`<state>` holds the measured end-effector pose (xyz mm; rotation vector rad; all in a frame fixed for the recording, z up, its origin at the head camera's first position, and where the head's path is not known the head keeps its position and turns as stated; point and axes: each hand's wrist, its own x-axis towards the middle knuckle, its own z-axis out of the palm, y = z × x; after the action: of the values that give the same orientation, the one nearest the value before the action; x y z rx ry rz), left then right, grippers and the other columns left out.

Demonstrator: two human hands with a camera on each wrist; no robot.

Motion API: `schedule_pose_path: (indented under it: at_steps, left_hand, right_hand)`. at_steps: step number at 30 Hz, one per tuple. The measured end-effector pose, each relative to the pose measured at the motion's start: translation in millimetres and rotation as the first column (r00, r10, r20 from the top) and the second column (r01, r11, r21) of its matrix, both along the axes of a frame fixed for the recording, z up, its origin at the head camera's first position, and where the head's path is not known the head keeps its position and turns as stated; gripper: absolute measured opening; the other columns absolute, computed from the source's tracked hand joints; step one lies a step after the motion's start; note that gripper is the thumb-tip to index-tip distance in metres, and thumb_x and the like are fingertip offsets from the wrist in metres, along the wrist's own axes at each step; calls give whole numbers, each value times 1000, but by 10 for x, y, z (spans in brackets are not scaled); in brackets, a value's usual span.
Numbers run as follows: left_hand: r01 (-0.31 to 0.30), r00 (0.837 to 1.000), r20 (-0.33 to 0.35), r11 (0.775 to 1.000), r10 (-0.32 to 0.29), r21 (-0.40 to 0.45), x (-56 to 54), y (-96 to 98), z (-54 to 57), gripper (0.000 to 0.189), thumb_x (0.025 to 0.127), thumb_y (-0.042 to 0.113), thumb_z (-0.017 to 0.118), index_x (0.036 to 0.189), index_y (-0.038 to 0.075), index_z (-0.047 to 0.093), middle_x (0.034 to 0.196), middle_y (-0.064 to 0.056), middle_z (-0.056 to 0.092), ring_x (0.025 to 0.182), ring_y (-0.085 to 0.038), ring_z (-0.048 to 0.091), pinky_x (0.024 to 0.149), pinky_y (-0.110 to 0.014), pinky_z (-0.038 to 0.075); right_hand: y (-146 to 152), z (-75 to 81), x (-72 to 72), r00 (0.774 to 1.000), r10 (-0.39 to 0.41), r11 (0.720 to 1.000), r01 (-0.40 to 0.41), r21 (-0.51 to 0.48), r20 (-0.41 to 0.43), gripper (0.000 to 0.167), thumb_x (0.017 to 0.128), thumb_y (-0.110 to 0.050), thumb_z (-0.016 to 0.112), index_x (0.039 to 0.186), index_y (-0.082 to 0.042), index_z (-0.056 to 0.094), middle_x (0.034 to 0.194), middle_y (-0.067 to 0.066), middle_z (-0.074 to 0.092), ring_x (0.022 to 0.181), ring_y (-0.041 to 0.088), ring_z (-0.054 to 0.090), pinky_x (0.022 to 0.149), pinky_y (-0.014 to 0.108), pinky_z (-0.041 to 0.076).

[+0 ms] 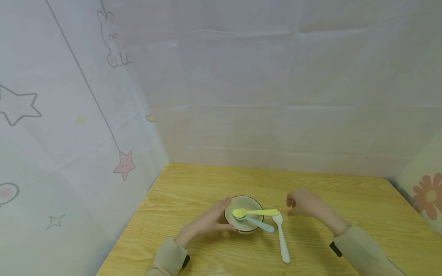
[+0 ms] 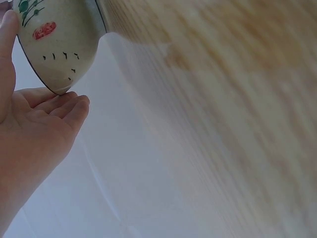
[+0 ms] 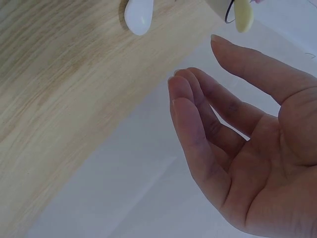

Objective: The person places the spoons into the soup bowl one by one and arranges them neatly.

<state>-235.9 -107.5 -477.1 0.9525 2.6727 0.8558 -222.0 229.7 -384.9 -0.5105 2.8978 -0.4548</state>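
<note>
A cream bowl with a dark rim (image 1: 244, 203) stands on the table, and the left wrist view shows a floral design on its side (image 2: 44, 30). My left hand (image 1: 210, 220) holds the bowl from its left, thumb and fingers spread along the wall. Inside rest the heads of a yellow spoon (image 1: 262, 212) and a light blue spoon (image 1: 260, 224), handles jutting over the right rim. A white utensil (image 1: 282, 241) lies right of the bowl, its head partly hidden by the yellow handle. Holding nothing, my right hand (image 1: 305, 203) hovers farther right with loosely bent fingers (image 3: 190, 129).
The light wood table (image 1: 207, 180) ends at a pale cloth backdrop (image 1: 241, 130) behind and at the left. Printed stars and a rabbit decorate the left cloth; an orange flower (image 1: 429, 196) is on the right one.
</note>
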Motion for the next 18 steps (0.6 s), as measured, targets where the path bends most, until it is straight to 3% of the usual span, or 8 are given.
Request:
schedule_pose_path:
  at_steps: [5,18]
  left_hand:
    - [4,1000,0,1000,-4,-5,-6,-7,-2,101,86,53,70,158,5,18,167,-14,17,153,-32,23,124,-52,26]
    - [17,1000,-7,1000,-17,-3,-4,-5,18,100,87,52,70,158,3,18,166,-15,18,153,-33,24,124,-53,28]
  right_hand:
    - [35,-71,11,1000,12,1000,-12,-23,-6,17,76,-10,82,83,-4,68,81,5,65,73,15,58,61,30,52]
    - [27,-285,72,997,-47,998,50,-33,60,21,78,-12,82,89,-3,66,82,4,64,73,16,58,60,31,51]
